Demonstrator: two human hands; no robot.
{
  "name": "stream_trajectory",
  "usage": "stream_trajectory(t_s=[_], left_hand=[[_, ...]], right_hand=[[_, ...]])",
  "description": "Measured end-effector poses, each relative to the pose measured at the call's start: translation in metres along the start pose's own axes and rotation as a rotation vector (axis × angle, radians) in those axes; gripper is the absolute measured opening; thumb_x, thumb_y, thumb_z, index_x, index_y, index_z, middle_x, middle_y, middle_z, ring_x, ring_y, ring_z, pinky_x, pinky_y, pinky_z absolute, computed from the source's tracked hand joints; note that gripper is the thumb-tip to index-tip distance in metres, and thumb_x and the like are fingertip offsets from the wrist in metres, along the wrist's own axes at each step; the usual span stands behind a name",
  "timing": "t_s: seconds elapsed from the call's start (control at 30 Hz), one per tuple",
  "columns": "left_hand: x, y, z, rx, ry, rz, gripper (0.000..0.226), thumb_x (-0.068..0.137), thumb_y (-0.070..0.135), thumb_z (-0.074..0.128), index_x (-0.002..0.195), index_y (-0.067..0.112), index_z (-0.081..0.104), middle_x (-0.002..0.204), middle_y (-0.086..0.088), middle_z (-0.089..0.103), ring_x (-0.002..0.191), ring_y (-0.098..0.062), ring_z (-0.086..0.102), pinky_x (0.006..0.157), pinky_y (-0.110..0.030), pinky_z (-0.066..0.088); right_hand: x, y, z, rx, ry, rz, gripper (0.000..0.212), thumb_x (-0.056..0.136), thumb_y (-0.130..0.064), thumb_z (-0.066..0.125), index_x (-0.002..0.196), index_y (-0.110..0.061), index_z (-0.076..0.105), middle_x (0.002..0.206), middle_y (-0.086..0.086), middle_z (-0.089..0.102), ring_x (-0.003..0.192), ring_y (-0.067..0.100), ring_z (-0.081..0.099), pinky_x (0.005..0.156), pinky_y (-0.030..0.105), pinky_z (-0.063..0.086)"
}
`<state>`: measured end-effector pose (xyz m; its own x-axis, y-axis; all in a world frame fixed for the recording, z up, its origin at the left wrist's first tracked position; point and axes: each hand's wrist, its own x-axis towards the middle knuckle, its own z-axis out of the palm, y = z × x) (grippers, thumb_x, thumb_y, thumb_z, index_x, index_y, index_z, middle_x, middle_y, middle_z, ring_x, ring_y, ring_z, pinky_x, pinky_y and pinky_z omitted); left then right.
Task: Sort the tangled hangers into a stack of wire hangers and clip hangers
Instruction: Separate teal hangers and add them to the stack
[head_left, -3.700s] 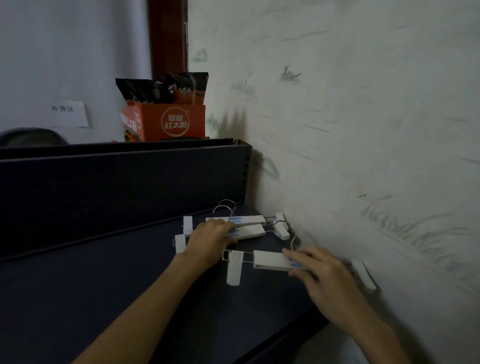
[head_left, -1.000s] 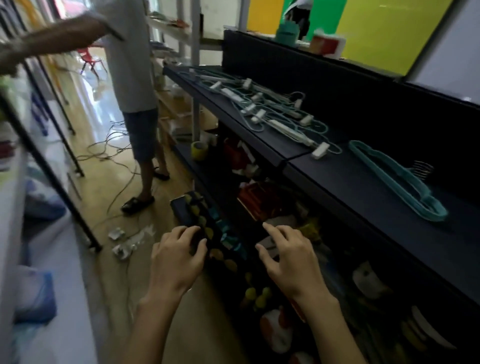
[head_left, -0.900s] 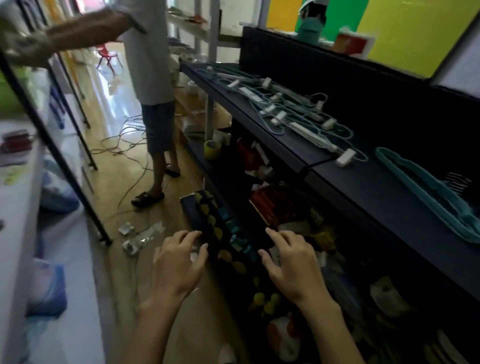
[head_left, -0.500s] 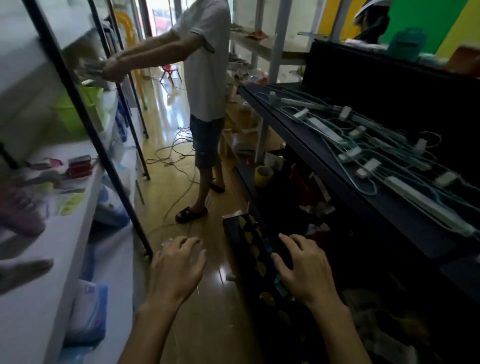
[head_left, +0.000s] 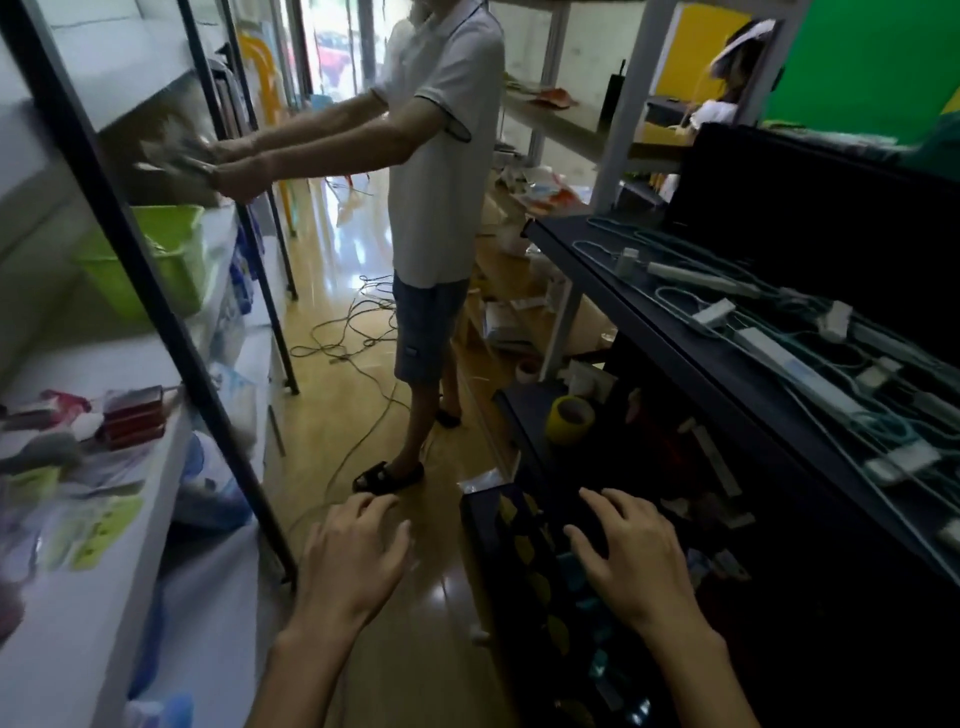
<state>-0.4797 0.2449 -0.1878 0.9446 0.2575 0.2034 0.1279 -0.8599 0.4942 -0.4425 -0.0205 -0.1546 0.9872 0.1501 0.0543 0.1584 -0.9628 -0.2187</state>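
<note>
The tangled hangers (head_left: 810, 353) lie on the dark shelf (head_left: 649, 312) at the right — light, springy wire likely to snag, best lifted by a hook or clip bar. Nothing is held: left hand (head_left: 353, 558) and right hand (head_left: 631, 558) hover below, fingers spread.

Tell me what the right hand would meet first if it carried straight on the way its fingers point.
Probably nothing at once: the right hand hangs open over a dark lower shelf, fingers aimed up-left. Furthest along that line sits the yellow tape roll, though depth is unclear. The tangled hangers lie off to the right.
</note>
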Motion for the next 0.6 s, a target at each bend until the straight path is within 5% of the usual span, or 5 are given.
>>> stream_trajectory(t_s=[0.23,0.6], left_hand=[[0.116,-0.034,0.005,-0.047,-0.105,0.116,0.033,0.086,0.04,0.057,0.116,0.026,0.061,0.113,0.002,0.061,0.098,-0.02,0.056,0.079,-0.038,0.048],[0.23,0.047,0.043,-0.117,-0.198,0.476,0.034,0.086,0.039,0.058,0.115,0.023,0.062,0.116,-0.001,0.061,0.104,-0.023,0.055,0.082,-0.039,0.042]], right_hand=[[0.053,-0.045,-0.002,0.008,0.016,0.13,0.054,0.093,-0.051,0.041,0.142,-0.028,0.036,0.14,-0.003,0.042,0.129,0.017,0.035,0.105,0.032,0.032],[0.091,-0.018,-0.05,-0.034,0.239,0.358,0.052,0.091,-0.048,0.048,0.139,-0.028,0.042,0.13,-0.005,0.05,0.119,0.015,0.045,0.097,0.032,0.039]])
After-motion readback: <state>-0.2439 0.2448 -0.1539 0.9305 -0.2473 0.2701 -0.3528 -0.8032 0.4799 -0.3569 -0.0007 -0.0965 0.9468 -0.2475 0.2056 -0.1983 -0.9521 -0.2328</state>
